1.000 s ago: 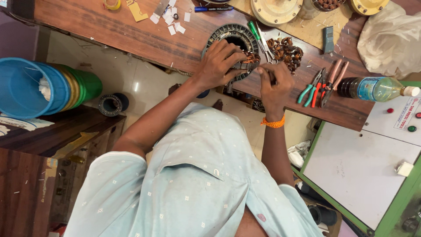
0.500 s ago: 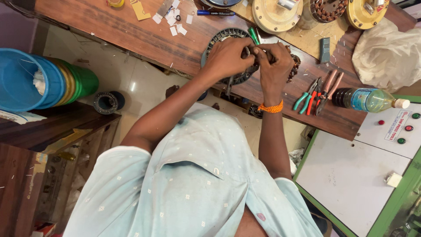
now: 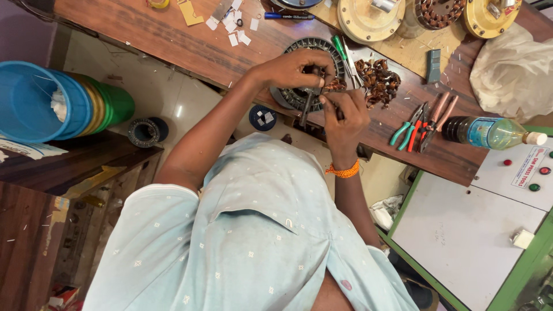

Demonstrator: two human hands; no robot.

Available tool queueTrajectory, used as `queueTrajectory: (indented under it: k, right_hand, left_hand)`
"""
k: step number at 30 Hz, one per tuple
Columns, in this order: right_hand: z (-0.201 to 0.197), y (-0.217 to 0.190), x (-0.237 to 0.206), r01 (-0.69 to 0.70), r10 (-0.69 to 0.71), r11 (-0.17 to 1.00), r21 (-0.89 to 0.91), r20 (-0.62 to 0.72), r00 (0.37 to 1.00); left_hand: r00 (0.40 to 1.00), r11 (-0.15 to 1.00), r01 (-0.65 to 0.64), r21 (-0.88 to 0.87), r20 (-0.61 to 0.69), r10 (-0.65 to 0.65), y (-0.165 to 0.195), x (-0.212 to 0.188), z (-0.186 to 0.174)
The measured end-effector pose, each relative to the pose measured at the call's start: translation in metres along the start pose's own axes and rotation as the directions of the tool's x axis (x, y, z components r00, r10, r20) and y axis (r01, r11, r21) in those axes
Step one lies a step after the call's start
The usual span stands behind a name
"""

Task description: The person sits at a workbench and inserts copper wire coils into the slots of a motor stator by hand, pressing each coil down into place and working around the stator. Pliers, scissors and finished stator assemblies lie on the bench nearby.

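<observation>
A dark round stator ring (image 3: 295,97) lies at the near edge of the wooden bench (image 3: 190,49). My left hand (image 3: 291,68) is curled over the ring's top, fingers closed on its copper winding. My right hand (image 3: 345,112), an orange thread around its wrist, sits just right of it, closed on a slim dark metal tool (image 3: 307,109) that points into the ring. The two hands touch over the ring, hiding its middle. A heap of pulled-out copper wire (image 3: 377,79) lies right beside them.
A green-handled screwdriver (image 3: 340,49), several pliers (image 3: 417,124) and a plastic bottle (image 3: 489,131) lie on the bench. Cream and yellow round motor covers (image 3: 368,20) stand at the back. A blue tub (image 3: 34,103) is at left, a white control panel (image 3: 461,230) at right.
Both hands have drawn together over the stator ring. The right hand came from the ring's right edge and now sits lower, holding the tool against the winding.
</observation>
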State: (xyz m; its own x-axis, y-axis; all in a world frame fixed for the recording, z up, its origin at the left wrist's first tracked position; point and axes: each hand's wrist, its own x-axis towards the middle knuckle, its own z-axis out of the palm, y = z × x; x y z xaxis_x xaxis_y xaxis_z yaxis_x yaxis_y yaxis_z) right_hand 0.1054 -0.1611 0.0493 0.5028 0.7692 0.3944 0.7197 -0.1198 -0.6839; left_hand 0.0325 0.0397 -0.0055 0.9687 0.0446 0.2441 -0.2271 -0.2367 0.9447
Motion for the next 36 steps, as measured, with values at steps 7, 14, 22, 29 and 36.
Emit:
queueTrajectory:
  k: [7,14,22,29,36]
  right_hand:
    - [0.010,0.005,-0.015,0.011,-0.010,1.000,0.012,-0.042,0.999]
    - [0.031,0.036,-0.040,0.053,-0.052,0.999,-0.007,0.027,0.998]
    - [0.012,0.068,-0.046,-0.053,0.051,0.997,0.051,0.048,0.998]
    - [-0.022,0.043,-0.017,-0.042,0.041,0.998,0.038,0.032,0.999]
    - [-0.011,0.033,0.018,-0.041,0.039,0.999,0.035,0.073,0.997]
  left_hand:
    - [0.999,0.997,-0.040,-0.071,0.008,0.041,-0.001,-0.006,-0.005]
    - [0.984,0.931,0.015,0.365,-0.173,0.052,0.015,-0.031,0.020]
    - [0.904,0.772,0.000,0.636,-0.330,0.272,0.016,-0.038,0.050]
    - [0.914,0.813,-0.009,0.582,-0.326,0.243,0.015,-0.039,0.047]
    - [0.907,0.793,0.012,0.608,-0.340,0.247,0.025,-0.039,0.046]
